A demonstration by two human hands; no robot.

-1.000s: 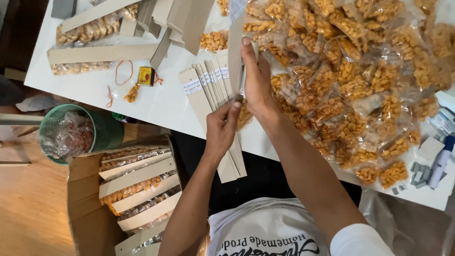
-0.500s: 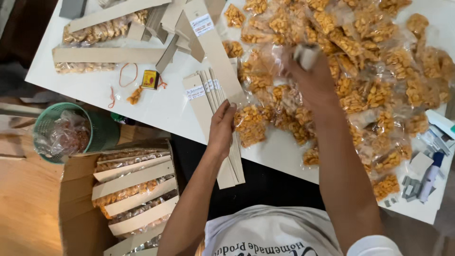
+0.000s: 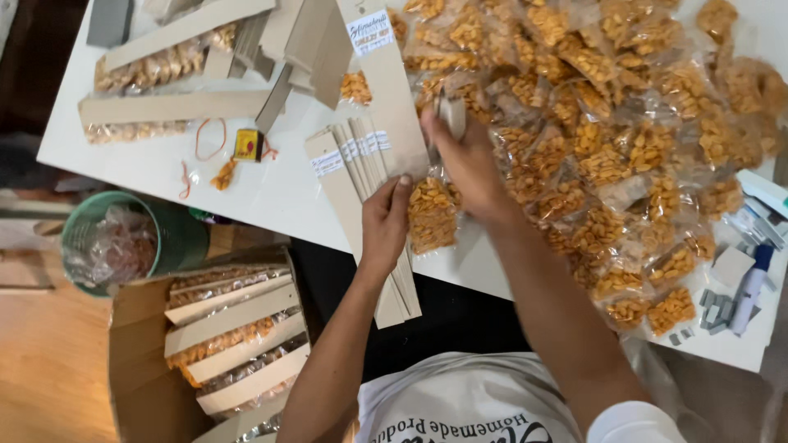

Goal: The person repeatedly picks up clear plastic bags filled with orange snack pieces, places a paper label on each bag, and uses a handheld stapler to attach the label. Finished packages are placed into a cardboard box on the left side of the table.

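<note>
Packing at a white table [image 3: 246, 184]: we pin a small clear snack bag [image 3: 432, 215] with our left hand [image 3: 386, 223], fingers closed down on its near-left edge and on the stack of brown card strips [image 3: 365, 176] just beside it. Our right hand [image 3: 469, 168] sits just above and right of that bag, fist narrow around a small pale object [image 3: 451, 115]; can't tell what it is, prob. a stapler or tape piece.

Progress, judged from how things lie: a fair share is done, most is left. A cardboard box [image 3: 139, 361] well down-left of our grip holds several finished packs [image 3: 234, 328], each w/ a card header over bagged snacks. Two more finished packs [image 3: 168, 115] lie far up-left on the table. Still loose: a big heap of filled bags [image 3: 640, 139] spreading right of our right hand, plus unused strips under the left.

Pose: both forearms reach up from the bottom edge of view, left arm bent in from lower left, wrist flat; right arm comes diagonally from lower right, wrist cocked over the bag. A green bin [image 3: 123, 242] w/ plastic scraps stands left of the box; small grey bits and a pen-like item [image 3: 751, 287] lie far right.
</note>
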